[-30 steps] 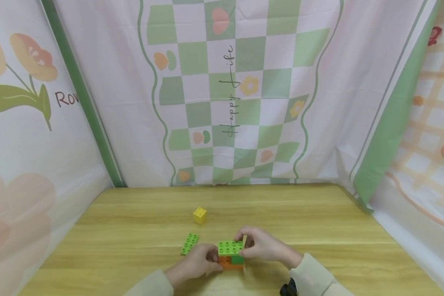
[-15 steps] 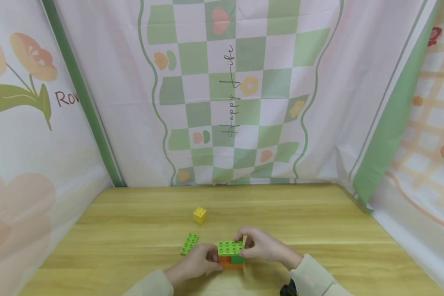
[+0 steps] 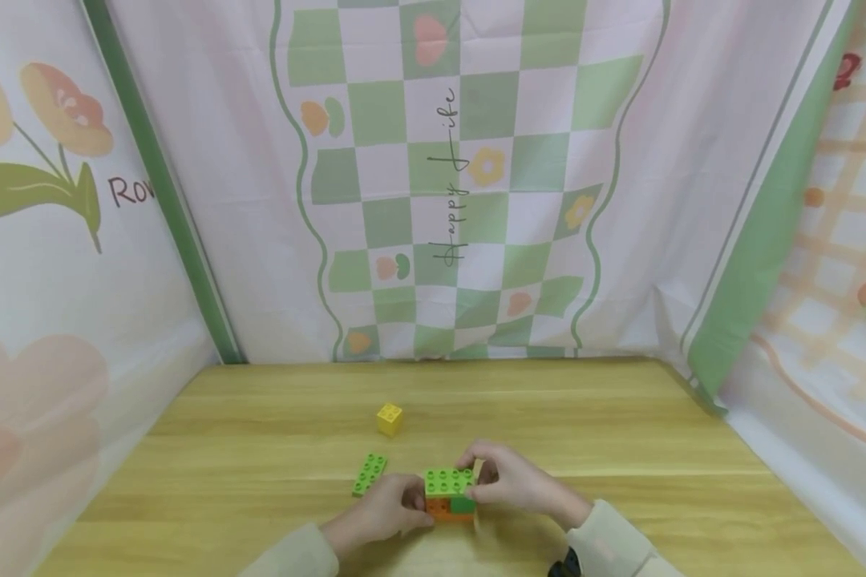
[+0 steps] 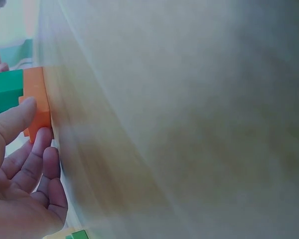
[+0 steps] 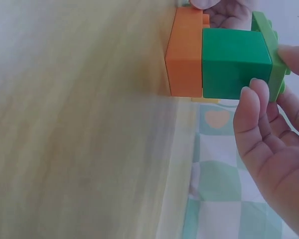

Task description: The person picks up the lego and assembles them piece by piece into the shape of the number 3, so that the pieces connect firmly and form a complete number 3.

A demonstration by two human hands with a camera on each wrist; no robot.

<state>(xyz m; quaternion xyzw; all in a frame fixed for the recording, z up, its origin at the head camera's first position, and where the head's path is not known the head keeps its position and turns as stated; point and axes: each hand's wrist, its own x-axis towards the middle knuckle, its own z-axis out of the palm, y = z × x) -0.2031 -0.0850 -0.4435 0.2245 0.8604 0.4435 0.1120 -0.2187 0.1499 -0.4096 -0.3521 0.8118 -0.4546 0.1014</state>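
A small stack of toy building bricks stands on the table between both hands. At its bottom is an orange brick (image 5: 185, 57), whose left end my left hand (image 3: 384, 505) pinches between thumb and fingers. A dark green brick (image 5: 234, 64) sits on the right part of the orange one. Across the top lies a light green studded plate (image 3: 443, 482), overhanging the orange studs on the left. My right hand (image 3: 514, 481) pinches this plate at its right end, with fingertips also against the dark green brick in the right wrist view.
Just left of the stack, beyond my left hand, a second light green plate (image 3: 370, 474) lies studs up on the wooden table (image 3: 584, 417). Farther back stands a yellow brick (image 3: 390, 420). Patterned curtains (image 3: 491, 240) close off the table's back and sides.
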